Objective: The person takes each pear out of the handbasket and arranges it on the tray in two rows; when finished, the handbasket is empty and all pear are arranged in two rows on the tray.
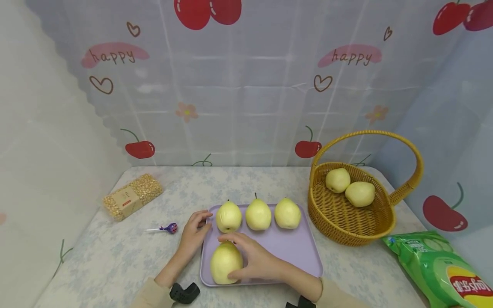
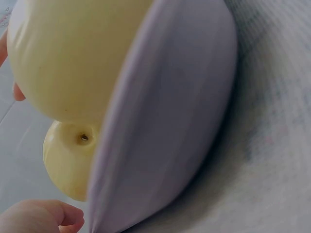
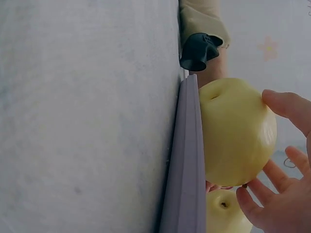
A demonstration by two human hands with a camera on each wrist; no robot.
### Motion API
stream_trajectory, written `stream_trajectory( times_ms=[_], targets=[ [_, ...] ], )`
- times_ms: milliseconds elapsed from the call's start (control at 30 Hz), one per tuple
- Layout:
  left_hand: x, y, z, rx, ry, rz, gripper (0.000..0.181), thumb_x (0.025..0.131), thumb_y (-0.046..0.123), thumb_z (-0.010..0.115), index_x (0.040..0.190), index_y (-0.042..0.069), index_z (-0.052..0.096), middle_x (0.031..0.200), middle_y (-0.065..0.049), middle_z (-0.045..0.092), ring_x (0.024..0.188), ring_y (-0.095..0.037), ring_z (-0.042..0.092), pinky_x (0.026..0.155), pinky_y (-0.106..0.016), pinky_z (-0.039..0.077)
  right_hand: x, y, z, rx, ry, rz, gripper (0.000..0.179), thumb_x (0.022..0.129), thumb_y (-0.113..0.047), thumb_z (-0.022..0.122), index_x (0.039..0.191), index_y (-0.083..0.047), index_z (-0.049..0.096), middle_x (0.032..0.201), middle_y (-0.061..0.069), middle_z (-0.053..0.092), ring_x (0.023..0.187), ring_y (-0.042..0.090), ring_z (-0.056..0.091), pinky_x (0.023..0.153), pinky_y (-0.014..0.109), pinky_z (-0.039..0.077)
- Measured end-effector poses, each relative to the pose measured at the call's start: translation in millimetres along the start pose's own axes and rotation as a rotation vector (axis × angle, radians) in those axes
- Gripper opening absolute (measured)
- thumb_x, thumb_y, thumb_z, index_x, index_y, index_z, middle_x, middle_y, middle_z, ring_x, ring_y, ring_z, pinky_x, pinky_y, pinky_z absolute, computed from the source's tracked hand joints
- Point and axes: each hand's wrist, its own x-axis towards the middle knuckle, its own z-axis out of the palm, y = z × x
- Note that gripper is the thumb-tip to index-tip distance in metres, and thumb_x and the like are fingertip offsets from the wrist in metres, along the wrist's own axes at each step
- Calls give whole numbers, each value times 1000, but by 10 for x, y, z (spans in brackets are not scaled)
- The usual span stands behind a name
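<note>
My right hand (image 1: 256, 259) spans a pale yellow pear (image 1: 226, 263) over the near left corner of the lilac tray (image 1: 285, 252). In the right wrist view, its thumb touches one end of the pear (image 3: 238, 131) while the fingertips reach the stem end. The left hand (image 1: 194, 233) is at the tray's left rim with loosely bent fingers, beside the back-row pears. That row has three pears: a left one (image 1: 229, 217), a middle one (image 1: 258, 214) and a right one (image 1: 287, 213). The left wrist view shows the tray's outer wall (image 2: 170, 107) close up.
A wicker basket (image 1: 352, 222) with a tall handle stands right of the tray, two pears (image 1: 360, 193) inside. A green chip bag (image 1: 439, 265) lies at the front right. On the left are a pack of corn kernels (image 1: 132, 196) and a lollipop (image 1: 171, 228).
</note>
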Motion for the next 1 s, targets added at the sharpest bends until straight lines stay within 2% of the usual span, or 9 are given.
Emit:
stream_trajectory(
  times_ms=[100,267,567,767,867,1000],
  targets=[
    [0,5,3,-8,-1,-9,27,90,9,61,116,7,65,133,-10,54,113,-24,58,92,-28,48,9,27,-14,19,22,-32,71,80,-23,76,141,-19,40,143,2,48,131,16,45,107,38,40],
    [-3,11,3,-4,-4,-23,27,90,9,60,117,7,64,134,-10,53,113,-25,57,92,-27,48,22,62,-38,51,38,-66,67,83,-21,73,140,-11,40,139,11,50,128,18,48,106,41,41],
    [4,13,6,-3,11,5,26,90,9,60,115,7,65,133,-11,54,113,-25,57,91,-25,47,34,31,-138,98,92,-71,61,86,-16,69,139,-6,41,141,15,48,129,24,47,106,37,41],
    [5,9,5,-24,15,23,25,90,8,60,115,6,66,133,-12,55,112,-26,57,92,-25,46,1,33,-412,112,226,-54,61,85,-6,68,139,-3,40,136,17,51,126,28,48,104,41,42],
    [9,1,12,-13,22,27,25,90,8,61,114,6,66,132,-12,56,112,-25,57,91,-22,46,-53,85,-615,66,309,-56,58,85,-4,67,138,-3,41,133,17,55,124,28,50,102,43,43],
    [3,-2,13,0,28,33,25,89,7,61,114,6,66,131,-12,56,111,-25,57,90,-22,47,-186,188,-961,-2,418,-18,58,86,-2,65,139,-4,41,132,20,55,123,27,51,100,42,44]
  ],
)
